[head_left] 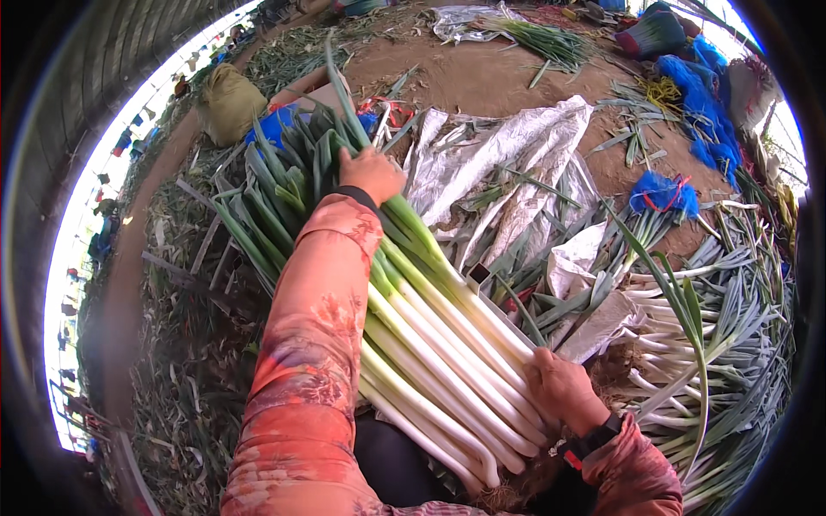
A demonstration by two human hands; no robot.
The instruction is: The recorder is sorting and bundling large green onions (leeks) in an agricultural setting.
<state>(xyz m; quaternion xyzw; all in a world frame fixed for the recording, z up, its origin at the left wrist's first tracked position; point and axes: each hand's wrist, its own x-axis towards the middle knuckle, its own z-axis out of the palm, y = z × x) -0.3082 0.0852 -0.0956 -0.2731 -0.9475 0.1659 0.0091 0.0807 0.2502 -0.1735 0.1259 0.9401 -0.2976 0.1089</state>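
Note:
A wide row of long leeks lies slantwise before me, white stalks toward the lower right and green leaves toward the upper left. My left hand reaches across to the leafy end, its fingers closed around leaves at the right side of the row. Near the root ends, my right hand curls its fingers around the outermost white stalk; some fingertips are hidden. Roots show at the lower end. Part of a metal frame shows beside the row's right edge.
A heap of loose leeks spreads at right. Crumpled white sheeting lies beyond the row, with blue netting at the far right. An olive sack stands far left above scattered leaf scraps. More leeks lie far back.

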